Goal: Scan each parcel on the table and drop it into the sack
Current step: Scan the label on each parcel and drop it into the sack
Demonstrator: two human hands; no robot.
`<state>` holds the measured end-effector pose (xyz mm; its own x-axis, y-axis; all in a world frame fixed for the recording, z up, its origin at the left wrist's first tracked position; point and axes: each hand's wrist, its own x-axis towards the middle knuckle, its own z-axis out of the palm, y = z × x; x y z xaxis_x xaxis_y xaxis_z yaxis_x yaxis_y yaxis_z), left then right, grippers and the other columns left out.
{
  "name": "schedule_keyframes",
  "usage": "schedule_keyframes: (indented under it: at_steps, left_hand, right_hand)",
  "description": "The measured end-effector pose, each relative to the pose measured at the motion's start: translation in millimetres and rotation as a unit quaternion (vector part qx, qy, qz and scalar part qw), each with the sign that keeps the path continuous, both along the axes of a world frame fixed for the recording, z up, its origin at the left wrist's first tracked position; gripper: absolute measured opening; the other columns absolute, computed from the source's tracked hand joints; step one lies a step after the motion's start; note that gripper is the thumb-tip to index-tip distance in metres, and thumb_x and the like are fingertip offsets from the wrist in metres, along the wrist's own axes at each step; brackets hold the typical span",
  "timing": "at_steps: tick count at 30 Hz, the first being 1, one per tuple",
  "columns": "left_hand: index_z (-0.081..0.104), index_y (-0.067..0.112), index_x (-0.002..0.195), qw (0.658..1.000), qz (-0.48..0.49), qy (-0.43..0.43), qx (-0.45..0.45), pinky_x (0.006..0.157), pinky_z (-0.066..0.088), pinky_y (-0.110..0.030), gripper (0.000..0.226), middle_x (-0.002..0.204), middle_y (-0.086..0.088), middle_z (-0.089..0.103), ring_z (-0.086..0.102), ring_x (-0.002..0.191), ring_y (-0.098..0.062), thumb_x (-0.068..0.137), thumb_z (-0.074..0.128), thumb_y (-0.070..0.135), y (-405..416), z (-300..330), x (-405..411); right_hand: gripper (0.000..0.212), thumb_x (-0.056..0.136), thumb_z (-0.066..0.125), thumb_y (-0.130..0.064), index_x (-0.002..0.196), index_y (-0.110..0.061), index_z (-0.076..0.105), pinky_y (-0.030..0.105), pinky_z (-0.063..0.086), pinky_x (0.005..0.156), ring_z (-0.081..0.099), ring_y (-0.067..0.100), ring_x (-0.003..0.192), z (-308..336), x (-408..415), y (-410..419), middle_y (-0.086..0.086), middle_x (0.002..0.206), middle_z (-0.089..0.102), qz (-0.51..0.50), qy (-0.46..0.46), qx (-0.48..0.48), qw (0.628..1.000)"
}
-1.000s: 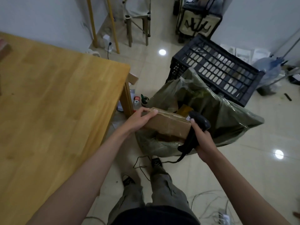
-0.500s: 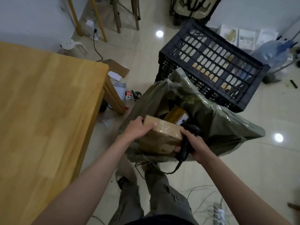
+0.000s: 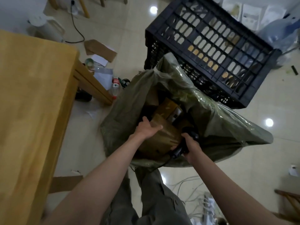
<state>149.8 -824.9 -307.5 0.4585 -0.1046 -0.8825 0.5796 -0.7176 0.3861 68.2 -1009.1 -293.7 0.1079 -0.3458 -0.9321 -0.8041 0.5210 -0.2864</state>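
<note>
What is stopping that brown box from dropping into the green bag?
Nothing visible blocks it. The parcel is already in the sack's open mouth, held by the left hand, with other parcels lying below.

Both forearms (image 3: pixel 100 172) bare, no sleeves seen; grey-green trousers (image 3: pixel 155 200) worn, w/ creased legs, just below the sack (image 3: pixel 123 111).

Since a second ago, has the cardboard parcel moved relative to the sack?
Yes. The cardboard parcel has gone down into the mouth of the sack, from above its rim.
</note>
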Motion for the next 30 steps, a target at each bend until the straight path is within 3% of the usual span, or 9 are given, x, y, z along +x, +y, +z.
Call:
schedule_keyframes:
  at_steps: [2,4,8,13,21,24,30]
  left_hand:
    - [0.015,0.01,0.155,0.999,-0.034,0.005,-0.006,0.114,0.035,-0.045,0.099,0.158,-0.013,0.027,0.032,0.143,-0.032,0.085,0.065,0.059,-6.6,-11.1,-4.0]
    - [0.018,0.01,0.155,0.997,-0.074,0.007,-0.004,0.115,0.033,-0.044,0.089,0.158,-0.012,0.029,0.032,0.143,-0.031,0.09,0.064,0.05,-8.5,-18.8,-6.1]
    - [0.018,0.012,0.156,0.989,-0.145,0.027,-0.009,0.113,0.036,-0.04,0.084,0.156,-0.012,0.033,0.035,0.142,-0.03,0.093,0.063,0.043,-12.8,-24.6,-4.9]
    - [0.012,0.014,0.158,0.976,-0.213,0.036,-0.01,0.113,0.035,-0.035,0.085,0.159,-0.01,0.028,0.033,0.143,-0.03,0.094,0.064,0.035,-17.9,-11.9,3.7]
    - [0.025,0.021,0.155,0.977,-0.213,-0.005,-0.006,0.11,0.038,-0.035,0.075,0.154,-0.008,0.039,0.041,0.139,-0.028,0.093,0.066,0.03,26.3,38.2,3.9]
    - [0.026,0.024,0.155,0.979,-0.204,-0.019,-0.004,0.111,0.038,-0.037,0.077,0.154,-0.007,0.04,0.04,0.139,-0.027,0.091,0.068,0.035,50.4,49.6,-1.3]
    - [0.025,0.023,0.155,0.976,-0.211,-0.047,0.006,0.111,0.037,-0.039,0.079,0.157,-0.007,0.033,0.036,0.141,-0.029,0.091,0.067,0.04,88.1,61.6,-21.7]
  right_hand:
    - [0.053,0.089,0.073,-0.025,0.133,-0.009,0.048,0.06,0.057,0.087,0.064,0.043,0.104,-4.0,-1.7,-2.8,0.018,0.118,0.062,0.007,-0.003,0.003,1.0]
    - [0.054,0.089,0.074,-0.027,0.133,-0.008,0.048,0.062,0.057,0.087,0.064,0.041,0.103,-4.7,-1.8,-3.9,0.018,0.115,0.062,0.021,0.003,0.009,1.0]
    - [0.036,0.095,0.069,-0.021,0.122,-0.01,0.047,0.052,0.059,0.062,0.058,0.035,0.083,-0.8,5.4,-7.1,0.017,0.105,0.056,0.042,0.013,0.038,0.998]
    - [0.032,0.095,0.069,-0.02,0.119,-0.011,0.049,0.051,0.058,0.062,0.057,0.04,0.101,12.1,11.5,-4.7,0.014,0.106,0.054,0.062,0.018,0.031,0.997]
    - [0.039,0.092,0.071,-0.023,0.122,-0.008,0.052,0.04,0.059,0.05,0.06,0.042,0.103,57.6,20.3,14.9,0.02,0.118,0.055,0.112,-0.017,0.012,0.993]
    - [0.039,0.094,0.069,-0.022,0.126,-0.006,0.053,0.042,0.061,0.056,0.062,0.04,0.1,69.7,18.6,24.1,0.021,0.117,0.058,0.134,-0.036,0.009,0.99]
    - [0.041,0.095,0.068,-0.021,0.127,-0.005,0.049,0.055,0.061,0.081,0.064,0.037,0.093,87.2,7.1,51.7,0.022,0.105,0.059,0.171,-0.051,-0.006,0.984]
